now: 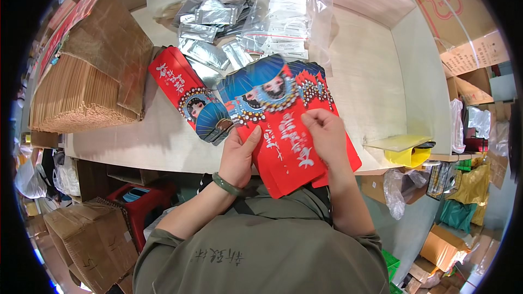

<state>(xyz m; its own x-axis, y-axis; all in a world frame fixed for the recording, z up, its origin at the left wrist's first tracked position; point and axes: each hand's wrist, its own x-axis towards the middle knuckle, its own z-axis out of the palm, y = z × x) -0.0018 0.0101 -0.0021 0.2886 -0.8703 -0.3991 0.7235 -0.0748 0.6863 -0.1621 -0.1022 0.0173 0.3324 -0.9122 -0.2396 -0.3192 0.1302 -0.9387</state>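
My left hand (239,155), a green bangle at its wrist, grips the lower left side of a flat red packet (278,158). This packet bears white lettering and a blue-topped figure in a beaded headdress. Closed in a pinch, my right hand (326,135) holds the packet's right side, and its upper part is slightly blurred. More packets of the same print (348,149) lie fanned out behind it, close to the table's front edge. To the left, a stack of matching red packets (174,79) rests on the table with its blue end toward me.
Silver foil sachets (204,51) lie in a pile behind the packets. A clear zip bag (316,16) of white sachets stands beside them. At the left is a large open carton (117,32) of tightly packed brown card. A yellow holder (408,156) sits at the right front corner.
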